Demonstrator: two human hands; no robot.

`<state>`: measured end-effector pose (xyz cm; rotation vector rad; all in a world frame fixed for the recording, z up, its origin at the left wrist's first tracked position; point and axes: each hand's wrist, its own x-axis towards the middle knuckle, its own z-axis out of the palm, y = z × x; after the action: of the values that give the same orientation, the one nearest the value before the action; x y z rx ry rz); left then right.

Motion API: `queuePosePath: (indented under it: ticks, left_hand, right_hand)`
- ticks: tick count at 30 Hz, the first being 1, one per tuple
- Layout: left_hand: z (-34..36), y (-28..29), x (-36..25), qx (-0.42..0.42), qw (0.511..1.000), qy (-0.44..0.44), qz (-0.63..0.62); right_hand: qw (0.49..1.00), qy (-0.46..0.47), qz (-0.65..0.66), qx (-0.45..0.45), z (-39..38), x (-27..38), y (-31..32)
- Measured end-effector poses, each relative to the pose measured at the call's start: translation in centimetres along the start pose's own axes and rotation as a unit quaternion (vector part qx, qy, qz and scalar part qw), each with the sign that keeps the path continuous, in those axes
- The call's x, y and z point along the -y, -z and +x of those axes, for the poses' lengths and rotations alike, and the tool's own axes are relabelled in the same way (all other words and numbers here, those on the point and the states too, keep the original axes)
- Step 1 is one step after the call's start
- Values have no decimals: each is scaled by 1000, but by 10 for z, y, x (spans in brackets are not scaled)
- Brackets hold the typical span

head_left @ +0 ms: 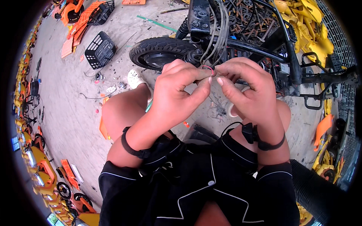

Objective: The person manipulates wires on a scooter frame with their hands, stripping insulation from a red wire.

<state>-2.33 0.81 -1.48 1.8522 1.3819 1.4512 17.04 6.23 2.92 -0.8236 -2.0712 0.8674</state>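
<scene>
Both my hands meet in front of the black vehicle frame [260, 51], above my knees. My left hand [177, 84] pinches a thin red wire [212, 70] between thumb and fingers. Close against it, my right hand [249, 81] has its thumb and forefinger drawn together at the other side of the same wire. The wire makes a small curve between the fingertips, and its ends are hidden. A bundle of grey cables [222, 32] hangs down from the frame to just behind my fingers. Left of the cables lies a wheel with a black tyre [162, 47].
A black basket [100, 50] and a green strip [156, 23] lie on the concrete floor [71, 98]. Rusty metal parts [245, 22] are heaped behind the frame. Yellow panels [309, 26] pile up at the right, orange panels [77, 30] at the far left.
</scene>
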Motion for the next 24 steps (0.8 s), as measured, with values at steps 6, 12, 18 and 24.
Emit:
queuePosePath:
  ticks: [6, 12, 18, 24]
  left_hand:
    - [-1, -3, -1, -7, 998, -13, 59]
    - [-2, -5, -2, -7, 991, -41, 127]
    - [-2, -3, -5, 3, 984, -70, 164]
    - [-3, -3, -6, 4, 986, -71, 152]
  right_hand:
    - [990, 58, -130, -19, -5, 2, -7]
    - [976, 108, -186, -30, -7, -3, -11]
    - [973, 117, -198, -39, -7, -3, -14]
    - [964, 141, -217, -59, -7, -4, -20]
